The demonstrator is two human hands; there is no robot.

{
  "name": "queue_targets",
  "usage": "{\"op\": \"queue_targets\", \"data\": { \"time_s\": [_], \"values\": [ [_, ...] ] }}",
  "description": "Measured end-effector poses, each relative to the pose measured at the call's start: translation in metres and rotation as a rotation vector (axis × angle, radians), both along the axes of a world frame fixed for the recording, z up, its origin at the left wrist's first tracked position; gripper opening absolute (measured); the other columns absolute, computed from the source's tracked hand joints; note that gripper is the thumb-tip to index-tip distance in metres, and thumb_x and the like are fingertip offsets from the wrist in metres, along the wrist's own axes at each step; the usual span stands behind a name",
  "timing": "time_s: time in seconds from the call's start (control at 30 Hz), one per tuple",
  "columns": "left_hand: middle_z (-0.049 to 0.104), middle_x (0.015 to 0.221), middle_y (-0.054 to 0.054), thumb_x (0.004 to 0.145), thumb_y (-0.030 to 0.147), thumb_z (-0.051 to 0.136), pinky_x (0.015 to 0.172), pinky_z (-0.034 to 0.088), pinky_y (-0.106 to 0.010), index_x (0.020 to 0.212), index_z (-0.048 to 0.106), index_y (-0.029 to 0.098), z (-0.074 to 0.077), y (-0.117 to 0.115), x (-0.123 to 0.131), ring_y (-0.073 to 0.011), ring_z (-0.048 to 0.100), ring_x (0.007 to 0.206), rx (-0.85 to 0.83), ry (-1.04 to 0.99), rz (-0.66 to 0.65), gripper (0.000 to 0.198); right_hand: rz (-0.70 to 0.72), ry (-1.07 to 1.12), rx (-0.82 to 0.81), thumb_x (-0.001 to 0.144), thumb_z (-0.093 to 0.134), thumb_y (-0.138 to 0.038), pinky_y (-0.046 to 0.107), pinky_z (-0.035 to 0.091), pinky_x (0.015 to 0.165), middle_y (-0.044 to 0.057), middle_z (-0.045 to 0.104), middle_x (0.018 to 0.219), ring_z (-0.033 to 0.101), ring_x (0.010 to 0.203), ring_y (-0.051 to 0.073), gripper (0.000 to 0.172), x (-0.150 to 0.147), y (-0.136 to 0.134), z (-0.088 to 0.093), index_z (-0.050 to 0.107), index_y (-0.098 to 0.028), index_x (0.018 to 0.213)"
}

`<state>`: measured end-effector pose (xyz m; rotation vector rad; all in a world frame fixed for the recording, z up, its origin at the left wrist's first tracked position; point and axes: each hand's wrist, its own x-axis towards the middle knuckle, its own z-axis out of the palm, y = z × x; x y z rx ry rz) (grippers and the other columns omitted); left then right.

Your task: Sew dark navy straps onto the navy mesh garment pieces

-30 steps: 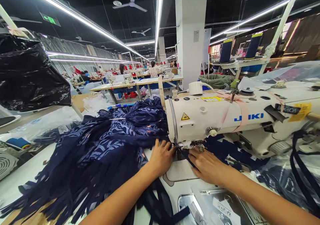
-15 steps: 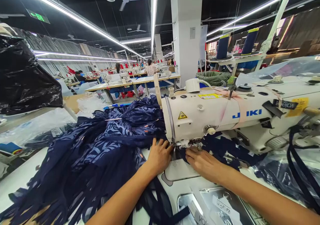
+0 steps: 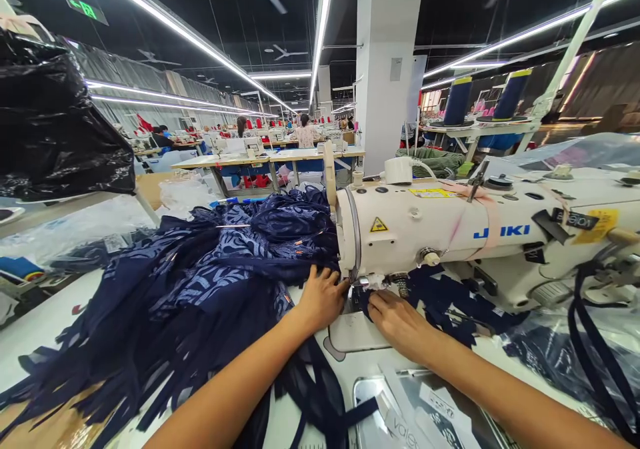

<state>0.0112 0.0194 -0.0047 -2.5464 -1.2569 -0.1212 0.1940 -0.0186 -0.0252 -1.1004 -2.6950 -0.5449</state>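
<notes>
A white sewing machine stands in front of me, and both my hands work low at its needle end. My left hand is left of the presser foot, its bent fingers closed on navy fabric; their tips are partly hidden by the machine head. Just right of the foot, my right hand pinches a small piece of navy fabric lying under the needle area. A large heap of navy garments with pale blue patterns spreads to the left, close against my left hand. Dark straps hang in front of it.
Navy scraps lie behind my right hand. A clear bag with dark fabric sits at right. Paper labels rest near the front edge. Thread cones stand behind the machine. A black plastic bag hangs at left. People sit at farther tables.
The view has shifted slightly, so the machine appears a little further right. Both hands stay by the needle, with the right hand slightly closer to the presser foot.
</notes>
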Motion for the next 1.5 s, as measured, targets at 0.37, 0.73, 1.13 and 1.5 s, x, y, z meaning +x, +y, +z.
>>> {"op": "queue_targets", "data": {
  "time_s": [0.37, 0.73, 1.13, 1.5],
  "values": [
    [0.061, 0.097, -0.011, 0.083, 0.023, 0.043, 0.087, 0.031, -0.054, 0.098, 0.059, 0.017, -0.005, 0.005, 0.003, -0.0286, 0.050, 0.097, 0.032, -0.034, 0.020, 0.023, -0.050, -0.008, 0.029, 0.072, 0.054, -0.001, 0.031, 0.048, 0.066, 0.010, 0.060, 0.086, 0.057, 0.079, 0.023, 0.017, -0.005, 0.004, -0.002, 0.064, -0.009, 0.083],
    [0.066, 0.095, -0.005, 0.080, 0.014, 0.046, 0.085, 0.040, -0.035, 0.096, 0.062, 0.017, 0.036, -0.033, -0.020, -0.0196, 0.058, 0.089, -0.288, -0.238, 0.043, 0.022, -0.010, 0.068, 0.215, 0.079, 0.042, -0.001, 0.031, 0.044, 0.074, 0.008, 0.065, 0.076, 0.058, 0.077, 0.019, 0.025, 0.036, 0.030, 0.001, 0.063, -0.013, 0.080],
    [0.061, 0.081, -0.001, 0.075, 0.017, 0.057, 0.070, 0.037, -0.025, 0.072, 0.059, 0.017, 0.037, -0.099, -0.031, -0.0161, 0.055, 0.078, -0.417, -0.154, -0.128, 0.005, -0.090, 0.058, 0.059, 0.083, 0.048, -0.020, 0.036, 0.042, 0.077, 0.014, 0.063, 0.079, 0.058, 0.081, 0.025, 0.018, 0.031, 0.023, 0.005, 0.062, -0.009, 0.084],
    [0.058, 0.059, -0.002, 0.082, 0.026, 0.049, 0.056, 0.032, -0.026, 0.070, 0.057, 0.018, 0.023, -0.065, -0.001, -0.0204, 0.056, 0.066, -0.217, -0.154, 0.318, 0.016, -0.074, 0.229, -0.133, 0.084, 0.045, -0.015, 0.034, 0.042, 0.077, 0.008, 0.060, 0.092, 0.055, 0.082, 0.019, 0.018, 0.072, -0.008, 0.032, 0.060, -0.015, 0.094]
  ]
}}
